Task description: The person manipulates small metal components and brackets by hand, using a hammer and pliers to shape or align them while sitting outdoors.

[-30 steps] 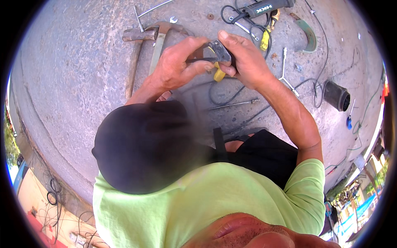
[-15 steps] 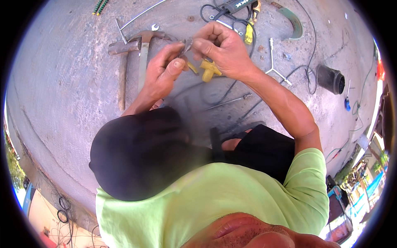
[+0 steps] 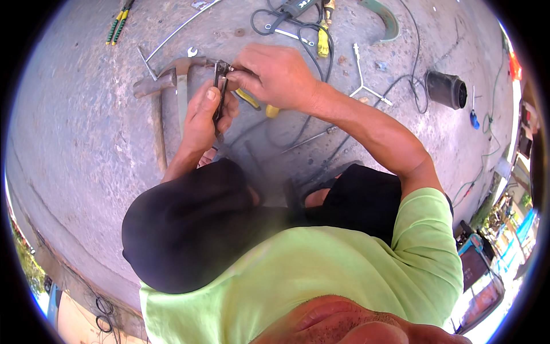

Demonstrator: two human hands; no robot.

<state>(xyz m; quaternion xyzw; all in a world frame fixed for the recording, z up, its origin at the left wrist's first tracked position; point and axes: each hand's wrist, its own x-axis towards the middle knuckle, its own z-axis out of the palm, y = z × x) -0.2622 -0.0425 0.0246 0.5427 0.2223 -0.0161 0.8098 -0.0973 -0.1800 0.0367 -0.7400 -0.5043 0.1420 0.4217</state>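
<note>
While the left hand (image 3: 203,112) is wrapped around the dark metal part (image 3: 222,97), its thumb laid along the side, the right hand (image 3: 275,71) bends its fingertips to the upper end; whether these pinch a small fitting or merely touch it, I cannot tell. The part stands nearly upright in the left hand, raised above the concrete floor (image 3: 86,149) and, in this view, just right of the hammers. To handle it well, I would judge, the left grip should be firm and low, leaving the upper end free, while the right fingertips work lightly and square to the part, without twisting it. Holding it low over bare floor would make a dropped piece easier to find.

Counted, there is one dark metal part and two hammers: a dark-headed hammer (image 3: 154,85) and a pale-handled hammer (image 3: 182,94). I count two spanners, a long spanner (image 3: 291,35) and an open-ended spanner (image 3: 193,52), plus one pair of pliers (image 3: 119,26), one T-handled rod (image 3: 177,31), one three-armed wrench (image 3: 362,86), one dark cylinder (image 3: 444,89), one blue-handled screwdriver (image 3: 474,119), one curved strip (image 3: 385,20) and one power tool (image 3: 295,7). Yellow pieces show beneath the right hand, too hidden to count as tools.
</note>
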